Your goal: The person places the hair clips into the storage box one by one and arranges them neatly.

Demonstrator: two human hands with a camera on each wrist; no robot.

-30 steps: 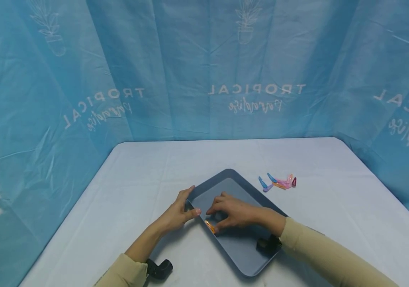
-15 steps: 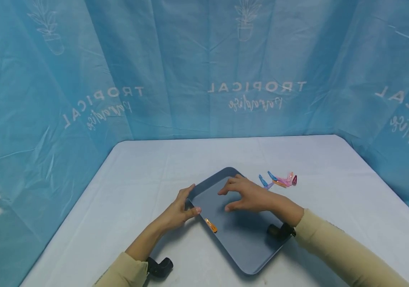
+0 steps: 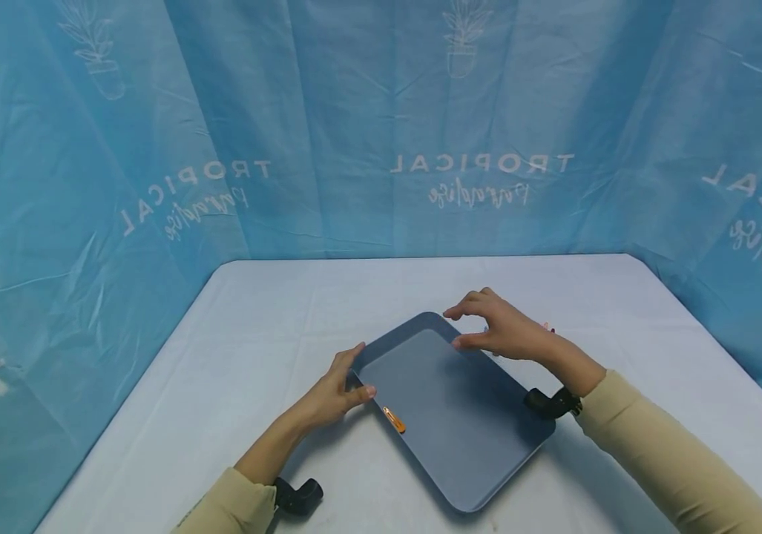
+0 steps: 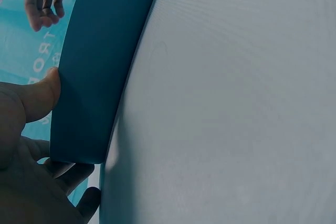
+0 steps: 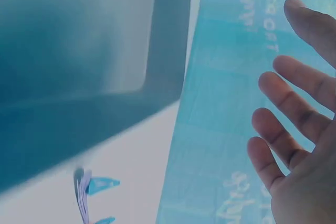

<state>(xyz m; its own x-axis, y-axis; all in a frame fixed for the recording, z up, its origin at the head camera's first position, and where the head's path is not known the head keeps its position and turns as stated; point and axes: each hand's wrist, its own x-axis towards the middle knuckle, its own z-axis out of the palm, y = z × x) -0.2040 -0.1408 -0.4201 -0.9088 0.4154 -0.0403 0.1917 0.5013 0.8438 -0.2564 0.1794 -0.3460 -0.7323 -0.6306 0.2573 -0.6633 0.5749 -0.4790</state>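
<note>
A grey-blue rectangular tray (image 3: 461,415) lies turned at an angle on the white table. My left hand (image 3: 330,397) grips its left corner, the thumb at the rim; in the left wrist view, fingers reach past the end of the tray wall (image 4: 100,77). One orange snap hair clip (image 3: 394,420) lies inside the tray along the left wall. Above the far right rim hovers my right hand (image 3: 504,326), thumb and fingers spread with nothing between them. It mostly hides the loose clips behind it; the right wrist view shows a purple clip (image 5: 82,195) and a blue clip (image 5: 103,184) beside the tray.
The white-covered table (image 3: 274,319) extends around the tray. Blue printed curtains (image 3: 354,133) hang behind it and along both sides. A black camera mount (image 3: 299,498) sticks out from the left wrist and another mount (image 3: 550,404) from the right, over the tray's right corner.
My right hand has let go of the orange clip at the tray's left wall, then risen and moved far right toward the loose clips. The left hand stays on the tray.
</note>
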